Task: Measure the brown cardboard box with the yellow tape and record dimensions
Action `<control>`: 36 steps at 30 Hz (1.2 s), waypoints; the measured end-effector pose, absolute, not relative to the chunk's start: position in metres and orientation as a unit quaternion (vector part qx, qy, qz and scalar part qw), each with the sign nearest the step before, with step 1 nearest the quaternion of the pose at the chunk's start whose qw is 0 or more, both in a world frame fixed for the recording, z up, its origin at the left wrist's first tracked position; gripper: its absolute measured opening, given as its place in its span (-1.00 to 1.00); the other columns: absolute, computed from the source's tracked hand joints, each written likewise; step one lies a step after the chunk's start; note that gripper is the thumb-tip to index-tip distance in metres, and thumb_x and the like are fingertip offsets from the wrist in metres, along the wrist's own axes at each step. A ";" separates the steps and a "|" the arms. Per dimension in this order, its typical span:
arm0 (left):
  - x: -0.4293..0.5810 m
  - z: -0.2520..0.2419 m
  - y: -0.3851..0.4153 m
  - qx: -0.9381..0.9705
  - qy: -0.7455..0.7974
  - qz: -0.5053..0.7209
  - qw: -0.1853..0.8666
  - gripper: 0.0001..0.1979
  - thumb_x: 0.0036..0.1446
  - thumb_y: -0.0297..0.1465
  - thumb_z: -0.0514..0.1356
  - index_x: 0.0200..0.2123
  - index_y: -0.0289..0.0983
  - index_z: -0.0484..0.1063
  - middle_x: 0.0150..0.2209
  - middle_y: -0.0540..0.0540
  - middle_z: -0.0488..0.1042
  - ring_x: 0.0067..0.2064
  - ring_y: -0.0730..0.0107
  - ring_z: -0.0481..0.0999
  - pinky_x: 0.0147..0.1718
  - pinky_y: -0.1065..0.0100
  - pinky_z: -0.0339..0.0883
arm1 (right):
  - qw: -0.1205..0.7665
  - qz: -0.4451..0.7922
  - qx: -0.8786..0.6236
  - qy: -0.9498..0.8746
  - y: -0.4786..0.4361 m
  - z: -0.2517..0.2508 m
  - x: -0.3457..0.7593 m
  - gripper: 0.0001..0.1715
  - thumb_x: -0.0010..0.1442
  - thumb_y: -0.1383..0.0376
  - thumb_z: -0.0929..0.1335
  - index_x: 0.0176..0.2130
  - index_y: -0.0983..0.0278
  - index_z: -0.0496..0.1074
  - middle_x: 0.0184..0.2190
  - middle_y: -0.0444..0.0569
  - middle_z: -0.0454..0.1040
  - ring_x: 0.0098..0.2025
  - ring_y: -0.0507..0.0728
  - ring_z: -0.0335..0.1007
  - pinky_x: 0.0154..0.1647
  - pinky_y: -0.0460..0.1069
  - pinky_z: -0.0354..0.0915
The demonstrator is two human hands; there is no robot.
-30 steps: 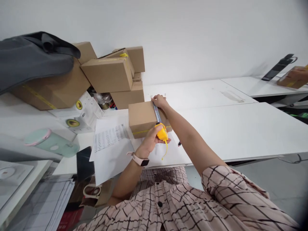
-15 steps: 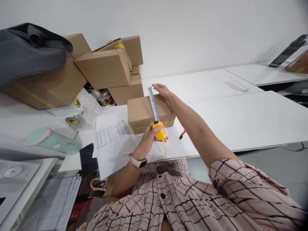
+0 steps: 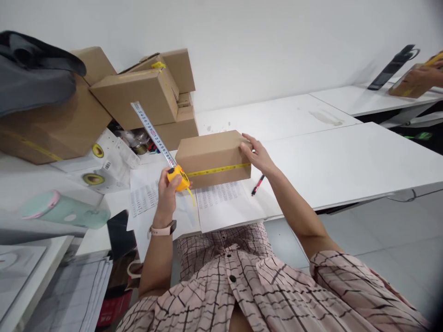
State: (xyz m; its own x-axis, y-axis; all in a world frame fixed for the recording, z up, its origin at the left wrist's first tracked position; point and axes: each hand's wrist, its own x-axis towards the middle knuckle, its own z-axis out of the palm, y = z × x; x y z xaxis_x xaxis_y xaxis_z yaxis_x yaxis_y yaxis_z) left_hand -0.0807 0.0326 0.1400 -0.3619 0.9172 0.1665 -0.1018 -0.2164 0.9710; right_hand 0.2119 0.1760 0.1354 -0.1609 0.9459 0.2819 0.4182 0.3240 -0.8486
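Observation:
A closed cardboard box (image 3: 212, 159) with a yellow tape band lies on the white table (image 3: 325, 166), over printed sheets (image 3: 221, 207). My left hand (image 3: 169, 189) is closed round a yellow tape measure (image 3: 178, 178) at the box's left front corner. Its metal blade (image 3: 154, 133) sticks out up and to the left, past the box. The fingers and thumb of my right hand (image 3: 254, 154) grip the box's right end. A red and black pen (image 3: 257, 185) lies just right of the box.
Stacked cardboard boxes (image 3: 138, 97) and a dark grey bag (image 3: 34, 78) stand at the left. Nearer are a mint green bottle (image 3: 69, 210) and a dark flat object (image 3: 122, 234). At the far right, another person's hand (image 3: 427, 76) touches a box beside a dark bottle (image 3: 391, 68).
My left hand has moved left with the tape measure, taking the blade off the box top. My right hand has come down from beside the blade's tip onto the box's right end.

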 end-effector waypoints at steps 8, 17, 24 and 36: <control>-0.079 0.184 0.078 0.452 0.487 0.643 0.381 -0.48 -0.11 -0.11 0.47 -0.16 -0.21 0.40 -0.23 0.00 0.46 -0.44 0.43 0.57 -0.43 0.33 0.59 | 0.398 0.092 -0.543 -0.734 0.233 0.165 0.201 -0.49 0.44 -0.04 0.16 -0.10 0.23 0.50 0.06 0.21 0.45 0.10 0.37 0.31 0.15 0.25 0.27; 0.012 0.126 0.009 0.459 0.412 0.533 0.579 -0.39 -0.09 -0.06 0.50 -0.05 -0.13 0.34 0.08 -0.14 0.51 -0.23 0.28 0.62 -0.31 0.26 0.59 | 0.353 0.015 -0.455 -0.817 0.229 0.172 0.179 -0.44 0.42 0.35 0.06 0.26 0.28 0.35 0.08 0.16 0.57 0.07 0.36 0.35 0.18 0.23 0.11; 0.030 0.105 0.010 0.438 0.406 0.474 0.648 -0.38 -0.05 -0.03 0.47 -0.04 -0.19 0.34 0.01 -0.14 0.52 -0.30 0.36 0.59 -0.36 0.29 0.58 | 0.292 -0.020 -0.421 -0.859 0.227 0.177 0.181 -0.28 0.34 0.44 0.10 0.41 0.16 0.21 0.06 0.12 0.51 0.06 0.33 0.28 0.10 0.18 0.13; 0.032 0.096 0.005 0.427 0.412 0.465 0.657 -0.37 -0.05 -0.03 0.47 -0.02 -0.19 0.36 -0.01 -0.11 0.50 -0.30 0.37 0.58 -0.33 0.28 0.57 | 0.289 -0.011 -0.409 -0.865 0.236 0.172 0.181 -0.39 0.45 0.28 0.09 0.32 -0.02 0.39 0.10 0.09 0.46 0.08 0.37 0.25 0.13 0.27 0.13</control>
